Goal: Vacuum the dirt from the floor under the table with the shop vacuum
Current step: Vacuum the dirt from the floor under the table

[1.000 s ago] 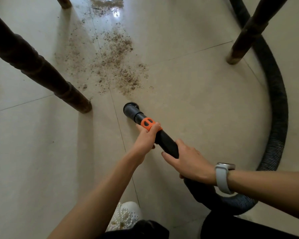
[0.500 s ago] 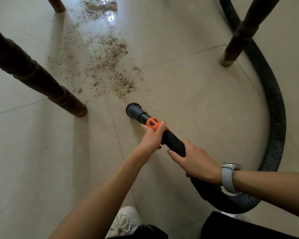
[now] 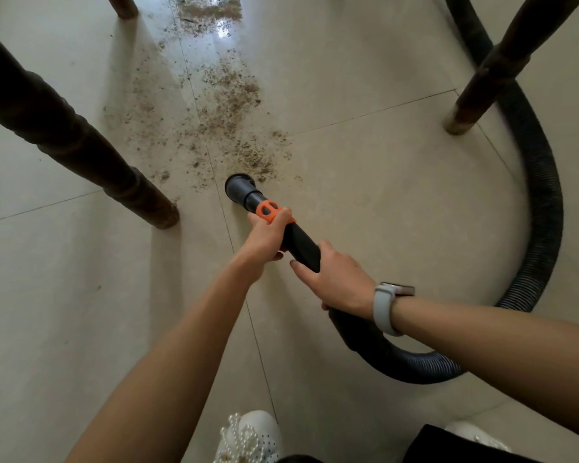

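Both hands grip the black vacuum nozzle (image 3: 248, 195): left hand (image 3: 268, 235) by its orange collar, right hand (image 3: 335, 279) nearer. Its mouth touches the dirt (image 3: 228, 105) on the floor (image 3: 365, 202) between table legs (image 3: 81, 152).

A: What's cut off around the nozzle (image 3: 239, 186)?

B: Three table legs (image 3: 81, 145) run out of frame above it, no tabletop visible. Hose (image 3: 545, 208) leaves the top edge right of it; the vacuum itself is out of frame.

A: Hidden?

B: Right hand (image 3: 338, 279) and watch (image 3: 386, 309) cover where the wand meets the hose. Nozzle mouth faces away. Dirt (image 3: 228, 95) clipped at the top edge. Shoe (image 3: 251, 436) clipped at the bottom.
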Demonstrator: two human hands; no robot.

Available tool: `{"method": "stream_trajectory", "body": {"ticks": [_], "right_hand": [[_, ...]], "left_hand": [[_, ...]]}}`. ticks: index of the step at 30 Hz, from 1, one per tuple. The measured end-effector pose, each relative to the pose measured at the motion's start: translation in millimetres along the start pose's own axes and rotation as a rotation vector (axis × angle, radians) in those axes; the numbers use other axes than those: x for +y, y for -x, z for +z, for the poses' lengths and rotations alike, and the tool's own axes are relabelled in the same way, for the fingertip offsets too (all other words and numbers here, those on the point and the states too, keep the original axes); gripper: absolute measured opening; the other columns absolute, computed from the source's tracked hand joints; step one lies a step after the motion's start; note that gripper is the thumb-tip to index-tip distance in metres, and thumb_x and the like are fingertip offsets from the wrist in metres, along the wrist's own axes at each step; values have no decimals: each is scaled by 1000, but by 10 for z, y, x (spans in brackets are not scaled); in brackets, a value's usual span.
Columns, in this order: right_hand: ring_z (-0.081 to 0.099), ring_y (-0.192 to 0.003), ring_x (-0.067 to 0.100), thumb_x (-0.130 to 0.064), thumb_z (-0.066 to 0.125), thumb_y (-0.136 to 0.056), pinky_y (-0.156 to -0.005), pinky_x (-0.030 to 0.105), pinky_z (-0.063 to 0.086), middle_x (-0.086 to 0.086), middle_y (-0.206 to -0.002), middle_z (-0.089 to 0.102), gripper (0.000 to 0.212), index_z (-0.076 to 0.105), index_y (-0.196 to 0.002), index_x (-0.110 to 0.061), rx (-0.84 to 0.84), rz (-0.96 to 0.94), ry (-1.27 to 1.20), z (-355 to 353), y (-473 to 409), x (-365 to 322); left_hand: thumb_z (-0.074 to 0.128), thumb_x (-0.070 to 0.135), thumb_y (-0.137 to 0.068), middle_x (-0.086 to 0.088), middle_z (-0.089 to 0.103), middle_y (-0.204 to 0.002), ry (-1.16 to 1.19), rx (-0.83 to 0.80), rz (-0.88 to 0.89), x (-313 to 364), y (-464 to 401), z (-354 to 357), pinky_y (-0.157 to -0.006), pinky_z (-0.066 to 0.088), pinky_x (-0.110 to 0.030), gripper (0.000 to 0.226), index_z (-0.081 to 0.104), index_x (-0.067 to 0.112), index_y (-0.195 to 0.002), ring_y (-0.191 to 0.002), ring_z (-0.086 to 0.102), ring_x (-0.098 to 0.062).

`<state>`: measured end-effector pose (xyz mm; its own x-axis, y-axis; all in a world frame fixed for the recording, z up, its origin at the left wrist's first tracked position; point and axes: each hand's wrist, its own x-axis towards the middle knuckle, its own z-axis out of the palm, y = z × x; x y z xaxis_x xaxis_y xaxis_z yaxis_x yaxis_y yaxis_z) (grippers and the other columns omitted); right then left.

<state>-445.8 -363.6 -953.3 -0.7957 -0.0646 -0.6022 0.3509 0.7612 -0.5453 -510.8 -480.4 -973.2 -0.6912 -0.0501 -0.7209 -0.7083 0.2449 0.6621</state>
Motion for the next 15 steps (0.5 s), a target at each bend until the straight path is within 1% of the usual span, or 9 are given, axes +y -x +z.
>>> {"method": "stream_trajectory", "body": {"ticks": [4,7,9,15], "right_hand": [[68,-68,25,-51,46,-92,-69,44,58,6,-87,63,41,42,-111,-16,15,-5,-17,35,-140,-144],[67,-68,25,-52,46,-92,-68,42,58,5,-88,63,41,41,-112,-17,24,-2,-12,61,-193,-179],[66,-67,24,-52,46,-92,-67,41,58,5,-88,62,40,40,-111,-17,24,-2,-12,63,-190,-175],[66,-71,27,-51,46,-92,-69,42,57,6,-88,63,38,40,-107,-17,52,3,21,19,-72,-44]], "left_hand": [[46,42,-95,-1,52,-89,0,37,-7,74,-132,-121,-66,45,-28,61,19,13,-141,-77,55,-12],[46,41,-94,-1,52,-89,2,50,-11,97,-177,-164,-69,46,-29,60,20,14,-141,-77,55,-13],[46,41,-94,-1,51,-88,5,52,-8,99,-171,-155,-68,46,-29,60,20,14,-142,-77,55,-13],[46,40,-94,-2,51,-88,17,18,-12,58,-84,-21,-67,46,-29,62,17,15,-142,-77,55,-13]]}}
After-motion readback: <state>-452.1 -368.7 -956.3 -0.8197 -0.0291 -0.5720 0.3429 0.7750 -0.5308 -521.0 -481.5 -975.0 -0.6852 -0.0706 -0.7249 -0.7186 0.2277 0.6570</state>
